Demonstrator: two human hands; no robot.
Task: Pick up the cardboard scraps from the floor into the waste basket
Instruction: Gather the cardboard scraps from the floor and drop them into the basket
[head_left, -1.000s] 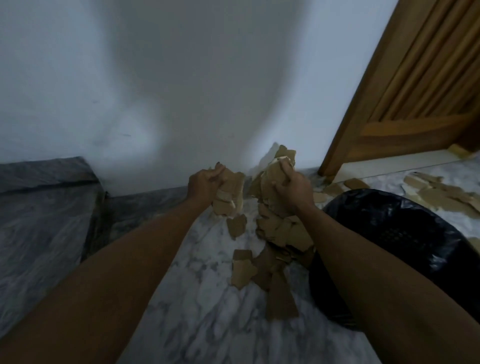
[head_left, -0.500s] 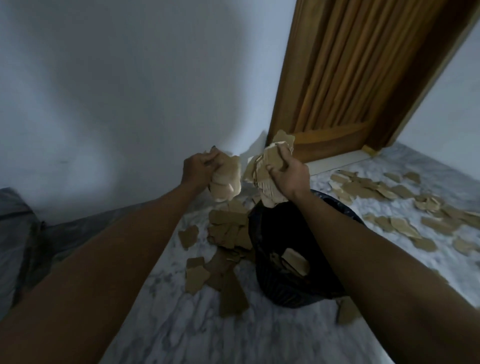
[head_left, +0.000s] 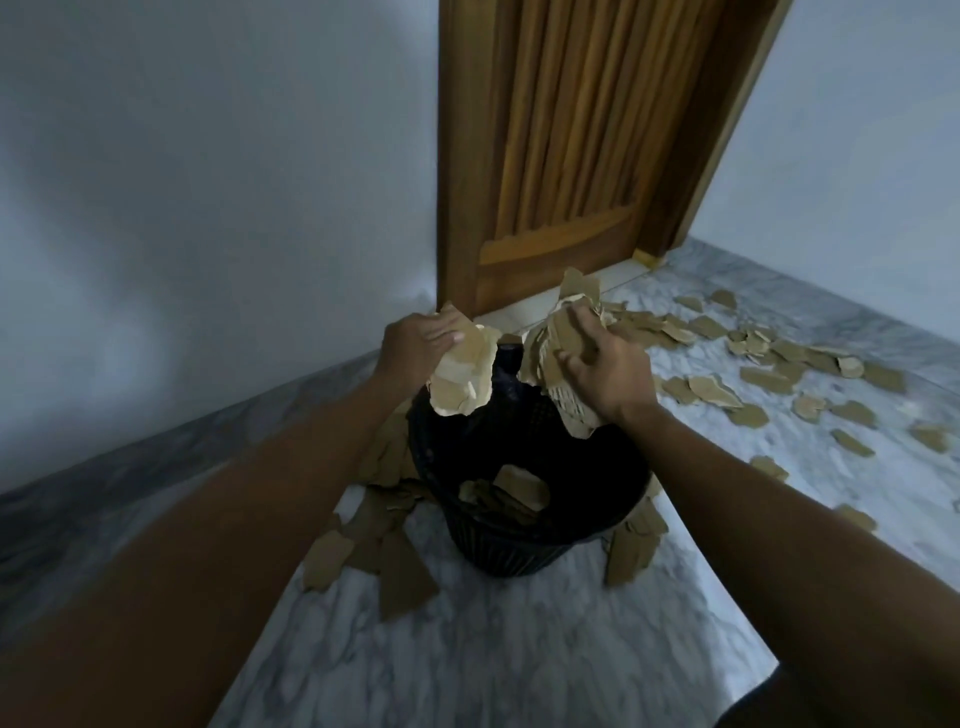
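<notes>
- Left hand (head_left: 415, 345): a wad of scraps (head_left: 465, 376) is gripped in curled fingers and held above the left rim of the basket (head_left: 524, 540).
- Loose scraps (head_left: 379, 545) are scattered on the marble floor (head_left: 493, 649) to the left of the basket, several touching its base and overlapping one another.
- At the centre, the black basket is seen standing upright on the floor, its mouth open directly beneath both hands.
- A few scraps (head_left: 511, 491) are seen lying inside the basket, against its dark lining.
- Right hand (head_left: 608, 371): a second, larger wad (head_left: 558, 358) is clutched from above, with the fingers spread and bent over it; it is held over the right rim, just beside the left wad but apart from it.
- Ragged ends of both wads are seen hanging down toward the basket's mouth.
- One long scrap (head_left: 631, 548) is propped against the right side of the basket's base.
- Behind the hands, a wooden door (head_left: 566, 156) is set between grey walls.
- Farther right, many more scraps (head_left: 769, 374) are strewn across the floor, well apart from the basket.
</notes>
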